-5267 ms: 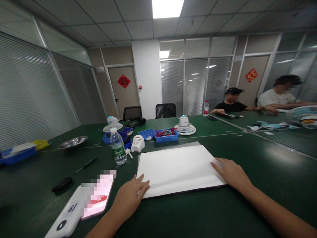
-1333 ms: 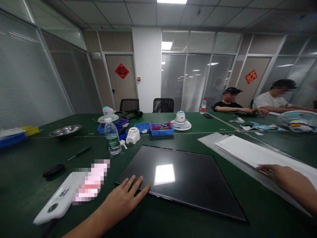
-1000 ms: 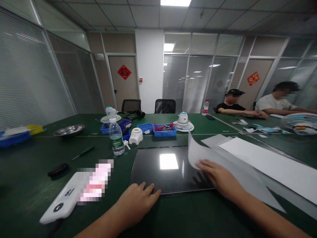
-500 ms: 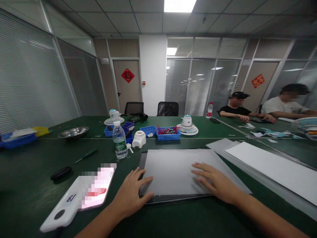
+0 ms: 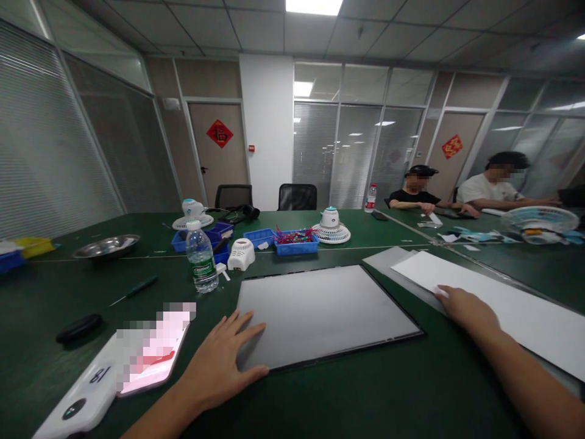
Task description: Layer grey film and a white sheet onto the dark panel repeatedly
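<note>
A pale grey sheet lies flat inside a thin black frame on the green table in front of me. My left hand rests at the left edge of this framed panel, with its fingers spread. Off to the right is a stack of large sheets, a white sheet on top of a greyer sheet. My right hand is at the white sheet's left edge, fingers bent together on it; the thumb is hidden.
A water bottle stands behind the panel's left corner. Left of my hand lie a phone, a white device marked 18, a black case and a screwdriver. Blue trays and white fan parts sit farther back. Two people sit at right.
My right hand has left the panel and moved right to the white sheet. The grey sheet now sits squarely within the black frame. My left hand stays at the left edge. The view has turned slightly right.
</note>
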Demonstrator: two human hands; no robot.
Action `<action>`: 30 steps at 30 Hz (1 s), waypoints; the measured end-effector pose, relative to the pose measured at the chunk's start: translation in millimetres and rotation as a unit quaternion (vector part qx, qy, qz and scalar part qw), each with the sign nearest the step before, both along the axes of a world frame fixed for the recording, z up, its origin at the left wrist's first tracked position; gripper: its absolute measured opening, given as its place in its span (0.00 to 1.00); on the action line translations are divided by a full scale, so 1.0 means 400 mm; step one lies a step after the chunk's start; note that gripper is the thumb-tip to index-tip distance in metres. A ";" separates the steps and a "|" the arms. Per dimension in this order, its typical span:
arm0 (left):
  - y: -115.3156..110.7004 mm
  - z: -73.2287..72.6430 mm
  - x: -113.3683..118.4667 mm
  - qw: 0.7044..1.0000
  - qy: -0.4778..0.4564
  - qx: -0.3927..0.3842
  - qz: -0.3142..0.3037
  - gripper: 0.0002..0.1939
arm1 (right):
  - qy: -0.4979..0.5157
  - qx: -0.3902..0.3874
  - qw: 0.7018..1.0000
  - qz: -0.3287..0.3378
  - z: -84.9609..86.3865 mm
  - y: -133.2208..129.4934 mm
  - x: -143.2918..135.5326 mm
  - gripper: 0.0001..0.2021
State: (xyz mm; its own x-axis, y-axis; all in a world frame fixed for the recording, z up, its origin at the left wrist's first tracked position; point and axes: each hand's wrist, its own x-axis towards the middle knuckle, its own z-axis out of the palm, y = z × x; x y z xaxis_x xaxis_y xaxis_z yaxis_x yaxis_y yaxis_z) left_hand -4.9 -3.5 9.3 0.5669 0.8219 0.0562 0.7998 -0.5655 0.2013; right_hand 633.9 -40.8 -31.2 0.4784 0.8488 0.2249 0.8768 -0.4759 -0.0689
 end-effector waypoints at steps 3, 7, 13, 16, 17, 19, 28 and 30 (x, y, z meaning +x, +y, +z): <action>-0.004 0.008 0.003 1.000 0.011 -0.029 0.000 0.41 | -0.023 0.010 1.000 -0.014 0.024 0.000 -0.051 0.25; -0.008 0.015 0.006 0.999 0.007 -0.048 0.005 0.43 | -0.077 0.057 0.995 -0.016 0.070 -0.006 -0.147 0.27; -0.020 0.021 0.008 0.998 -0.001 -0.064 0.024 0.44 | -0.137 0.101 0.977 0.130 0.094 -0.004 -0.375 0.21; -0.026 0.021 0.010 0.997 -0.006 -0.069 0.036 0.45 | -0.131 0.075 0.943 0.298 0.072 -0.009 -0.512 0.17; -0.026 0.020 0.010 0.997 -0.007 -0.070 0.039 0.45 | -0.122 0.065 0.921 0.364 0.065 -0.013 -0.555 0.16; -0.024 0.016 0.009 0.997 -0.008 -0.070 0.042 0.46 | -0.099 0.058 0.873 0.474 0.057 -0.023 -0.631 0.15; -0.006 -0.001 0.001 0.995 -0.014 -0.093 0.017 0.52 | 0.014 0.070 0.832 0.551 0.061 -0.039 -0.680 0.18; -0.004 -0.007 -0.002 0.995 -0.021 -0.095 0.004 0.51 | 0.005 0.097 0.874 0.475 0.057 -0.020 -0.631 0.19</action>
State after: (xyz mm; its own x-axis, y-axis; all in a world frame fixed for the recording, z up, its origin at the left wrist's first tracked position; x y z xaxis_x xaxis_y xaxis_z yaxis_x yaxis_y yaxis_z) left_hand -5.6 -5.1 6.4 0.5613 0.8240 -0.0775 0.7927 -0.5083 0.3366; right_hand 381.6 -48.8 -8.5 -0.4201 0.8101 0.4089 0.8688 0.4893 -0.0768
